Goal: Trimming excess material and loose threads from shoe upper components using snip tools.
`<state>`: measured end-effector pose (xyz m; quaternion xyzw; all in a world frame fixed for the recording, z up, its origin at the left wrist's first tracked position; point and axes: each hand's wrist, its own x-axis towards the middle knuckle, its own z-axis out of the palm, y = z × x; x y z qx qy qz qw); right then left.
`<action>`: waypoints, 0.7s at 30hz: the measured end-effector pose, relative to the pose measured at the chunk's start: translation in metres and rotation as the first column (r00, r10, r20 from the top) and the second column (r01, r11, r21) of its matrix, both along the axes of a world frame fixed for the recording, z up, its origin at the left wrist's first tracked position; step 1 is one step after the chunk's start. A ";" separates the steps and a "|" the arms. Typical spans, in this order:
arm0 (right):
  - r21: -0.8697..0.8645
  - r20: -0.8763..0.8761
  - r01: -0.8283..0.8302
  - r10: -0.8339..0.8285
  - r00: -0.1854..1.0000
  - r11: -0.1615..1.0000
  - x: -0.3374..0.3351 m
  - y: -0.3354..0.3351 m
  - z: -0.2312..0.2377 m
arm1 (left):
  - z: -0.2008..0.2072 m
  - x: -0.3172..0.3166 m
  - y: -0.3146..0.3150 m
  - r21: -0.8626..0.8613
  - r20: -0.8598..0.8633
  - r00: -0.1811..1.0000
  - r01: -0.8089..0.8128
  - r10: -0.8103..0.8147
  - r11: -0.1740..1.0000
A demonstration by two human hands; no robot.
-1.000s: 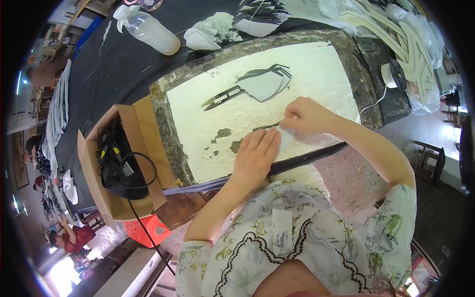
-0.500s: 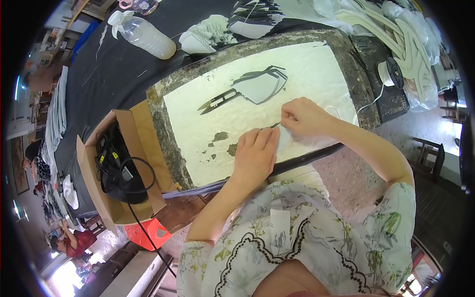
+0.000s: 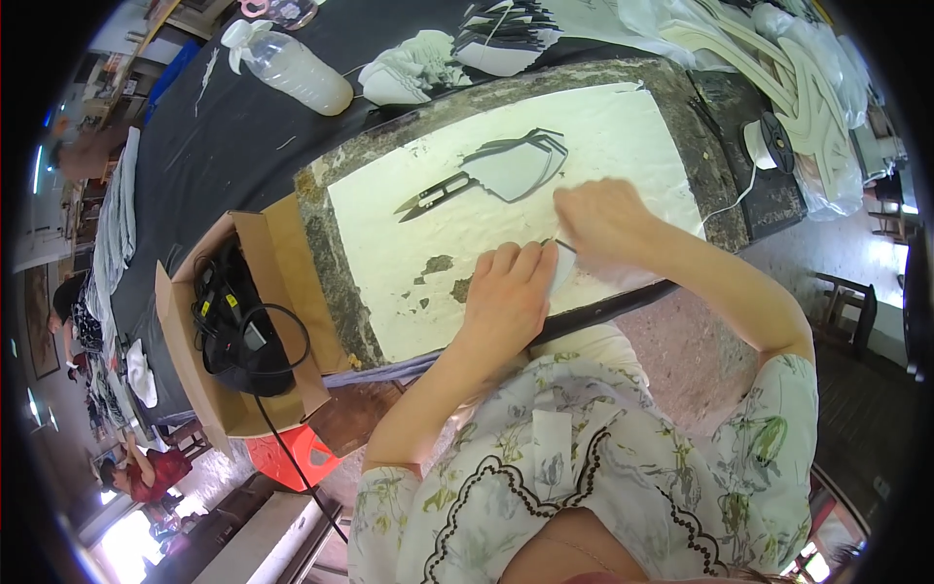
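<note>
My left hand (image 3: 508,292) lies at the near edge of a white board (image 3: 389,292), fingers bent and close together, holding a small white piece with a dark edge (image 3: 563,265). Most of that piece is under the fingers. Just beyond its right side is my right hand (image 3: 605,222), closed and slightly blurred; what it pinches, if anything, is too small to see. Farther back on the board lies a little stack of pale pieces with dark edging (image 3: 514,170). Black thread snips (image 3: 435,198) rest at the stack's left, blades pointing left.
An open cardboard box (image 3: 185,331) with black cables stands at the left. Behind the board are a cloudy plastic bottle (image 3: 297,76), a bundle of white pieces (image 3: 413,68) and a dark-edged bundle (image 3: 506,41). A thread spool (image 3: 769,142) sits at the right, near pale strips (image 3: 798,83).
My right hand has moved slightly away from the small piece, toward the stack, showing more of the dark edge. My left hand stays nearly in place.
</note>
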<state>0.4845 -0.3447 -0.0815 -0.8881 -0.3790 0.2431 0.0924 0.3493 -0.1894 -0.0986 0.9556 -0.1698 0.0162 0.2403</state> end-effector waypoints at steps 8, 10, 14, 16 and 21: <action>0.609 0.040 0.211 -0.295 0.955 0.765 0.000 -0.018 0.024 | -0.004 0.030 0.062 -0.288 0.252 0.892 -0.300 0.375 0.909; 0.670 -0.067 0.275 -0.313 0.947 0.689 -0.012 -0.015 0.029 | -0.006 0.044 0.088 -0.004 0.309 0.889 -0.355 0.339 0.935; 0.731 -0.282 0.433 -0.344 0.895 0.527 -0.016 -0.025 0.031 | -0.009 0.040 0.095 0.081 0.197 0.928 -0.338 0.317 0.938; 0.735 -0.225 0.407 -0.371 0.901 0.542 -0.025 -0.030 0.038 | 0.002 0.026 0.094 0.063 0.113 0.902 -0.425 0.416 0.903; 0.628 0.407 -0.188 -0.114 0.906 0.755 -0.053 -0.003 0.041 | 0.036 0.012 0.050 0.095 0.226 0.974 -0.051 0.029 0.994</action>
